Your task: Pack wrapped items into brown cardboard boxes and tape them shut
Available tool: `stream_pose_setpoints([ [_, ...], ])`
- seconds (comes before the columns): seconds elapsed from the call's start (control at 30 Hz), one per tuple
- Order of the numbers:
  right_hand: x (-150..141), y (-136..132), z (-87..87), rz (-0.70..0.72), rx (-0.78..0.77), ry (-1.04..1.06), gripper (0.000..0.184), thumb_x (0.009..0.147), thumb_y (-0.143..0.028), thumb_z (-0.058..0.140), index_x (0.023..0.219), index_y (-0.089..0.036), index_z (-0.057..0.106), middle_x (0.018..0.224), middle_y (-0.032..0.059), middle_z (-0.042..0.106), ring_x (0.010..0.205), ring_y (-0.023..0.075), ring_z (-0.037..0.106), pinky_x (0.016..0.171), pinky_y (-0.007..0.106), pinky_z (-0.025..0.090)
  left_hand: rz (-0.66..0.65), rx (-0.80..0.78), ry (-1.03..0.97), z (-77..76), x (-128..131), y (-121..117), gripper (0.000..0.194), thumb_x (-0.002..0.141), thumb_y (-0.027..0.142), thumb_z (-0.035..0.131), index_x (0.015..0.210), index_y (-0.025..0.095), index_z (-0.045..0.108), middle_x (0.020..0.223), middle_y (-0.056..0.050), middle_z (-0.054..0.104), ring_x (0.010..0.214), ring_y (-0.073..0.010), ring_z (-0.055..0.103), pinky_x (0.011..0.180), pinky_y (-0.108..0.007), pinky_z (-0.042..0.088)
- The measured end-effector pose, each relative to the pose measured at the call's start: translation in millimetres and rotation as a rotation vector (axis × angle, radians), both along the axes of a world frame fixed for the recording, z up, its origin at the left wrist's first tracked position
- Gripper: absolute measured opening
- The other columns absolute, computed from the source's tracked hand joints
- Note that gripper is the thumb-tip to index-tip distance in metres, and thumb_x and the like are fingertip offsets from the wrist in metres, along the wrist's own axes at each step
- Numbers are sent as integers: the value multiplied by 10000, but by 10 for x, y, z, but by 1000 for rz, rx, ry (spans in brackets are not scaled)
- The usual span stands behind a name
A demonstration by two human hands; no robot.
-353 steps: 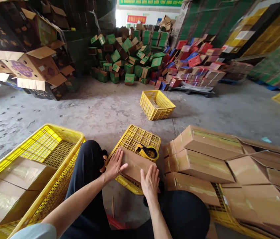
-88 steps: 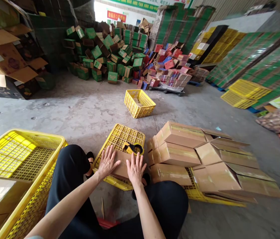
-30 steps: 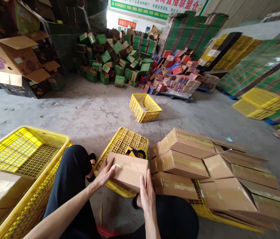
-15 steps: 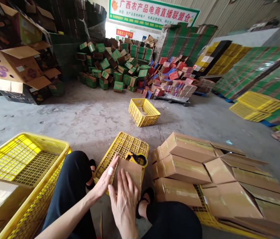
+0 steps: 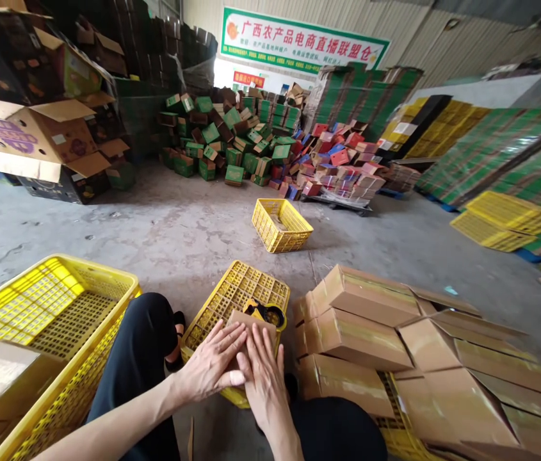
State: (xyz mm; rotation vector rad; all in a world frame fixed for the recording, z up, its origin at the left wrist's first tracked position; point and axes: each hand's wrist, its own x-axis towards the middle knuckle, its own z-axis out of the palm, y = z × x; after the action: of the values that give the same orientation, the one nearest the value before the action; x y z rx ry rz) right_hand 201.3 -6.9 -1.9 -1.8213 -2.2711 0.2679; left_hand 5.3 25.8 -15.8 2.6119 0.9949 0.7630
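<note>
A small cardboard box [image 5: 237, 318] sits on an upturned yellow crate [image 5: 246, 285] between my knees. My left hand [image 5: 215, 363] lies flat on top of the box, fingers stretched out, with a pale wrapping on the thumb. Beside it, my right hand [image 5: 264, 371] also presses flat on the box, fingers extended and nearly touching the left ones. Most of the box is hidden beneath both hands. Just behind the box, a yellow and black tape dispenser [image 5: 265, 312] rests on the crate.
Taped cardboard boxes [image 5: 361, 339] are stacked on my right. On my left stands a yellow crate [image 5: 130, 285] holding a cardboard box [image 5: 4, 378]. Another yellow crate [image 5: 282, 227] is on the floor ahead, before a heap of green boxes [image 5: 234, 157] and red boxes [image 5: 340, 157].
My left hand has moved from the box's left side onto its top and turned flat. My right hand has shifted slightly right. The view has tilted a little.
</note>
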Motion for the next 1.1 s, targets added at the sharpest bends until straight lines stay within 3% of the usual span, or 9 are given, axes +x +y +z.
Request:
stream_pose_setpoints([
  [0.17, 142, 70, -16, -44, 95, -11, 697, 1091, -563, 257, 1677, -256, 39, 1740, 96, 137, 1608, 335, 191, 1251, 668, 250, -35, 65, 25, 102, 2, 123, 1034, 938, 826, 373, 1690, 153, 147, 1700, -203, 264, 1587, -373, 228, 1281, -546, 269],
  [0.3, 251, 108, -34, -4, 79, -43, 711, 1087, -558, 302, 1666, -275, 2, 1738, 89, 143, 1602, 335, 212, 1232, 657, 306, -134, 80, 35, 96, 42, 249, 1075, 921, 852, 377, 1651, 76, 233, 1656, -252, 347, 1582, -365, 258, 1287, -527, 275],
  [0.43, 274, 122, -5, 5, 15, -33, 711, 1086, -565, 300, 1657, -279, -12, 1741, 90, 125, 1606, 346, 182, 1221, 685, 304, -175, 86, 48, 147, 33, 340, 1055, 899, 863, 420, 1618, 98, 311, 1629, -254, 399, 1564, -363, 311, 1288, -531, 278],
  [0.53, 277, 116, 36, -5, -11, -7, 689, 1089, -562, 292, 1657, -296, 5, 1743, 80, 130, 1607, 342, 175, 1221, 676, 318, -163, 101, 69, 191, 7, 319, 1054, 909, 850, 429, 1639, 108, 272, 1645, -252, 368, 1562, -366, 309, 1287, -531, 278],
  [0.73, 280, 19, 77, 102, 39, 1, 721, 1085, -547, 348, 1666, -305, -5, 1742, 64, 180, 1607, 322, 207, 1266, 625, 271, -186, 56, 129, 179, -40, 142, 1098, 940, 828, 405, 1696, 133, 18, 1712, -171, 229, 1589, -321, 245, 1309, -453, 225],
  [0.93, 280, 8, 136, 124, 25, -23, 699, 1093, -554, 279, 1669, -285, -11, 1739, 75, 183, 1600, 324, 240, 1263, 638, 257, -185, 38, 124, 193, -36, 135, 1112, 933, 823, 433, 1695, 132, 10, 1706, -169, 253, 1585, -315, 262, 1305, -441, 249],
  [1.1, 290, -114, 168, 152, 37, 25, 689, 1095, -545, 292, 1675, -305, 8, 1734, 50, 234, 1593, 307, 270, 1280, 593, 256, -146, 36, 121, 116, -106, -59, 1116, 925, 838, 426, 1696, 119, 58, 1718, -185, 210, 1593, -355, 223, 1302, -476, 249],
])
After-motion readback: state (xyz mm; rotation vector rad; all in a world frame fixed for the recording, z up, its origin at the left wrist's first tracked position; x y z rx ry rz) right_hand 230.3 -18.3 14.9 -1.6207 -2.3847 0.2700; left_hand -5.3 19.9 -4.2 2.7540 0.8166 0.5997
